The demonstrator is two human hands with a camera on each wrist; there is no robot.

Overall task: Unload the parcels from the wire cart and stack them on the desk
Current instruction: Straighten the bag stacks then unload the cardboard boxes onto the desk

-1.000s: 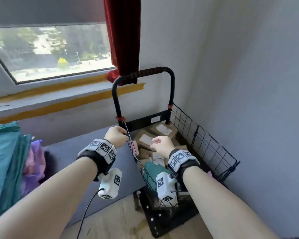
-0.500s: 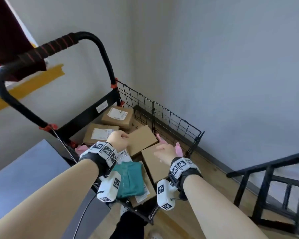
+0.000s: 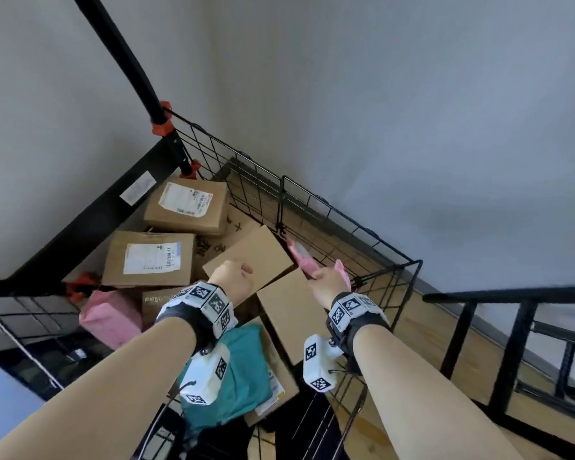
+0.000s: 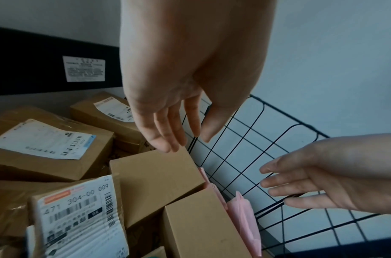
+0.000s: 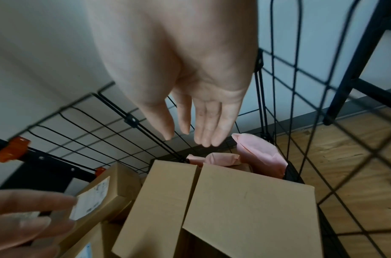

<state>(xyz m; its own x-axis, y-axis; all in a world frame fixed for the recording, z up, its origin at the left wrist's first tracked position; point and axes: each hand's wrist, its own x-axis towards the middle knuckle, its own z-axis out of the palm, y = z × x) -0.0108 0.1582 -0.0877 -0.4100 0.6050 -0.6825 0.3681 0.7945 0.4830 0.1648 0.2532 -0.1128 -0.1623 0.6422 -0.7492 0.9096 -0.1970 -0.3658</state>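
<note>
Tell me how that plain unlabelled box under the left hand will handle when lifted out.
The plain cardboard box looks stiff, with flat faces and crisp edges, so it should probably keep its shape. It lies tilted across other parcels, so it may slide or shift neighbours. Its smooth bare top offers little purchase; the left hand and right hand, both open above the wire cart, likely need opposite edges.

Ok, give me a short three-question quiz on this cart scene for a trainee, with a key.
1. True or false: the left hand grips a parcel.
2. What colour is the soft mailer below the left wrist in the head view? A red, B teal, C white.
3. Fill in: the pink mailers sit between the plain boxes and the cart's wire ____.

Key: 1 false, both it and the right hand are open and empty; 2 B; 3 wall.
</note>
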